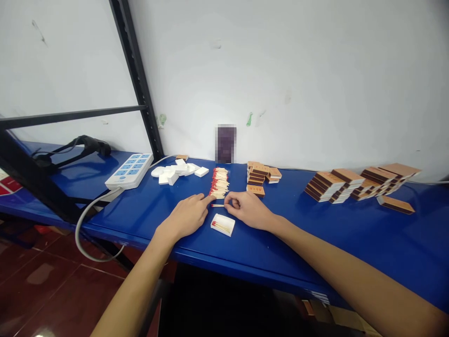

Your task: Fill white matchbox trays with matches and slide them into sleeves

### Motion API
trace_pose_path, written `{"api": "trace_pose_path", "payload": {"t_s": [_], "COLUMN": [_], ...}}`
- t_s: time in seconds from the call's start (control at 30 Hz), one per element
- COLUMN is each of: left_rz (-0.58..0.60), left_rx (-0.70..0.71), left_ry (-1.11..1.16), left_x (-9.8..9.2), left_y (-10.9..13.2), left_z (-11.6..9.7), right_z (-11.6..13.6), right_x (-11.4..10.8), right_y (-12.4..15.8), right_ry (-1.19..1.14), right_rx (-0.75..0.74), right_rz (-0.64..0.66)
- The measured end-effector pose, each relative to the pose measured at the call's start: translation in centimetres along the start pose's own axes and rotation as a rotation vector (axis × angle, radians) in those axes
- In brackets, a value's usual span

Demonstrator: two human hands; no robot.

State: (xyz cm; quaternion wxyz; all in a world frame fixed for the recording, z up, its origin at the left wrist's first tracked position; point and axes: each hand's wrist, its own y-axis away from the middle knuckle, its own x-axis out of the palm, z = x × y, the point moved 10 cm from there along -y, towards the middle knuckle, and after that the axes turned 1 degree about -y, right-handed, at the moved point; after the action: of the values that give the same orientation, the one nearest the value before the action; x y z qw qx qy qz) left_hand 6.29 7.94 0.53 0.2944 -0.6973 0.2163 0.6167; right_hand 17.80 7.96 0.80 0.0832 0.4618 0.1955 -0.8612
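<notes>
A pile of red-tipped matches (219, 182) lies on the blue table (147, 210). Just in front of it lies a single match (217, 205), between both hands. My left hand (187, 216) rests on the table with its forefinger stretched to the match's left end. My right hand (245, 208) has its fingers curled and pinched at the match's right end. A small open white tray (223, 224) with a few matches in it sits right in front of the hands.
Several empty white trays (177, 172) lie at the back left by a white power strip (129, 170). Brown matchbox sleeves stand in a small stack (261, 177) and long rows (361, 183) at the right. A black metal rack frame (138, 79) rises at the left.
</notes>
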Motion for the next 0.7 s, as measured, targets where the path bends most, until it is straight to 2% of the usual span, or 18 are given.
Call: {"api": "trace_pose_path", "payload": {"t_s": [0.13, 0.47, 0.7], "left_rz": [0.011, -0.035, -0.042], "left_rx": [0.062, 0.106, 0.091], "left_ry": [0.055, 0.069, 0.078], "left_x": [0.1, -1.0, -1.0], "left_y": [0.1, 0.2, 0.1], "left_z": [-0.5, -1.7, -1.4], "right_z": [0.0, -0.1, 0.0], "right_x": [0.0, 0.0, -0.2], "right_y": [-0.1, 0.0, 0.0], "right_ry": [0.006, 0.019, 0.000], "right_rx": [0.001, -0.025, -0.023], "right_rz": [-0.007, -0.023, -0.024]}}
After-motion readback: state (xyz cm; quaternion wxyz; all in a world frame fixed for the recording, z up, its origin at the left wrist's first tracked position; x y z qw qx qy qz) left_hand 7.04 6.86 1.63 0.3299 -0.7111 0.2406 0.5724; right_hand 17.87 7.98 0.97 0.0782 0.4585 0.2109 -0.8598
